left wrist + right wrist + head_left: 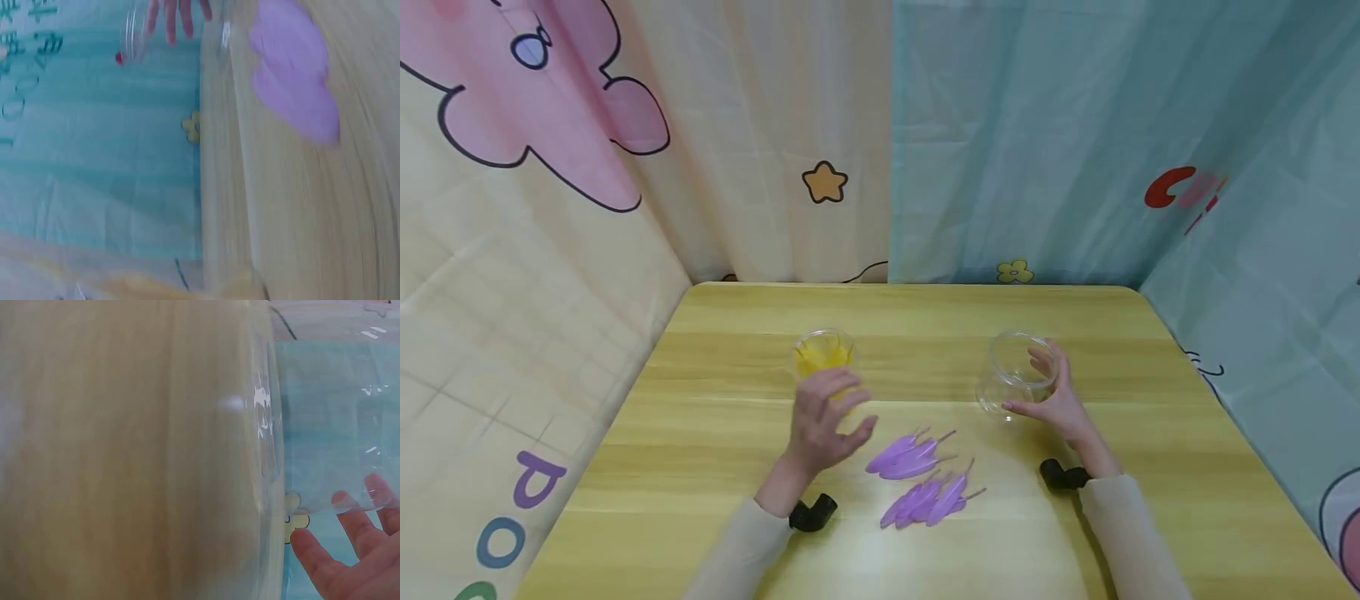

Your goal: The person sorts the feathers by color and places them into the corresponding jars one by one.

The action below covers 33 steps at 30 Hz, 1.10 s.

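Note:
A clear cup [822, 346] with yellow pieces in it stands at the left of the table. My left hand [826, 417] is just in front of this cup, fingers loosely bent and holding nothing. On the right is a second clear cup [996, 390], see-through, with nothing visible inside. My right hand [1060, 408] lies along its right side, thumb in front and fingers spread behind. In the right wrist view the fingers [356, 528] are nearly straight, tips right at the cup wall. Purple feathers [913, 458] lie in two small groups between the hands.
The wooden table [700, 467] carries all of this. Patterned curtains [1037, 142] hang behind its back edge and along both sides. A black wrist mount [812, 512] sits at the left wrist, another [1063, 475] at the right.

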Available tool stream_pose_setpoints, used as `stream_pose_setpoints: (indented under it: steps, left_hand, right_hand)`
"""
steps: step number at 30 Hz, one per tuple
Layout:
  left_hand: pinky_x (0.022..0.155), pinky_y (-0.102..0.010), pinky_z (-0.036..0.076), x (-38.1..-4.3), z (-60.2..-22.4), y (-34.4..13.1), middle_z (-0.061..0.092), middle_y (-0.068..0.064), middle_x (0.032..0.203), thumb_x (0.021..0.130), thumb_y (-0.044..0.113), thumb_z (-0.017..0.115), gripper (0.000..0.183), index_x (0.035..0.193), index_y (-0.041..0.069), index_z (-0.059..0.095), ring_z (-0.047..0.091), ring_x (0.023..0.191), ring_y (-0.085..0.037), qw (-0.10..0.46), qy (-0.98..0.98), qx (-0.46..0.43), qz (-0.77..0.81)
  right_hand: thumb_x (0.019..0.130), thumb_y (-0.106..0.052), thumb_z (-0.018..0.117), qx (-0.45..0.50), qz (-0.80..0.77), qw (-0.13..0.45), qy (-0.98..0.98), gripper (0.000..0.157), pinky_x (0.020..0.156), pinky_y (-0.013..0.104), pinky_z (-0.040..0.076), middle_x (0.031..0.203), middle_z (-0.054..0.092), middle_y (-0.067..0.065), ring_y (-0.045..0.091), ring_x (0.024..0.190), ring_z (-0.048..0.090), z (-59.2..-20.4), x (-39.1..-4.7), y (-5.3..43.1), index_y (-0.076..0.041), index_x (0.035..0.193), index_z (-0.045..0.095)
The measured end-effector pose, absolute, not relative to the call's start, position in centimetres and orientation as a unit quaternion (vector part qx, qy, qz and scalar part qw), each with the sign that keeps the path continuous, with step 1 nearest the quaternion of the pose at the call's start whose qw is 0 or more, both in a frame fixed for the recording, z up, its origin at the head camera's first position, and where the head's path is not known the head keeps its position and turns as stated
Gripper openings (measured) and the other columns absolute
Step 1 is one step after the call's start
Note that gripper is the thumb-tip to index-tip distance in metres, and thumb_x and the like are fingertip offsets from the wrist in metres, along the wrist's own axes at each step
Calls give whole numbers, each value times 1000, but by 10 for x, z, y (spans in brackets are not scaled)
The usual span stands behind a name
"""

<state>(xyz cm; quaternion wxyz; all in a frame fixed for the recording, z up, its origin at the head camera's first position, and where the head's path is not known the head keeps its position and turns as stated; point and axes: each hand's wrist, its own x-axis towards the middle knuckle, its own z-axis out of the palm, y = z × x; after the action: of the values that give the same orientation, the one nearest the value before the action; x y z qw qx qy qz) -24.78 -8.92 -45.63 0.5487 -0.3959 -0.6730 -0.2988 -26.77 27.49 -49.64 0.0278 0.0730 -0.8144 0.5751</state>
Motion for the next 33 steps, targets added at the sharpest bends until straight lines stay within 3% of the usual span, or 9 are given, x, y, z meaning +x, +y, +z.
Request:
stream_pose_setpoints:
  steps: [3,6,9,17,24,33]
  left_hand:
    - [86,-32,43,-236,-463,-61,62,-2,100,84,29,64,19,94,14,66,56,97,-19,416,-751,-465,-216]
    - [85,-27,41,-227,-478,-38,60,6,102,84,38,65,22,97,21,68,53,99,-12,243,-848,-447,-149]
    - [79,-24,40,-222,-494,-23,59,10,101,82,48,63,28,96,25,70,51,94,-10,153,-889,-422,-91]
    - [64,-21,30,-223,-509,-9,55,9,86,74,55,68,29,77,26,65,45,77,-9,153,-903,-399,-45]
    - [64,-20,32,-226,-511,-6,55,10,81,80,45,67,20,72,27,63,45,74,-8,143,-909,-388,-56]
    - [66,-21,34,-228,-510,0,58,9,83,81,35,68,13,73,24,66,48,77,-9,145,-915,-371,-69]
  right_hand:
    - [67,-3,81,73,572,36,-816,111,100,69,16,149,21,17,40,135,17,-499,-267,274,-19,146,6]
    - [67,-5,81,74,571,43,-817,105,99,69,20,146,24,17,41,133,22,-502,-267,272,-16,146,12]
    - [68,-9,81,75,567,44,-819,103,98,68,24,145,26,14,40,132,25,-507,-264,271,-18,145,13]
    - [67,-1,80,106,574,80,-808,102,97,68,24,142,30,17,42,129,29,-511,-262,268,-15,145,16]
    - [66,6,78,117,597,94,-788,99,97,69,22,140,29,28,48,127,28,-496,-255,258,-5,143,18]
    - [67,6,77,111,586,98,-796,97,98,68,22,140,29,28,48,127,28,-490,-255,259,-3,143,17]
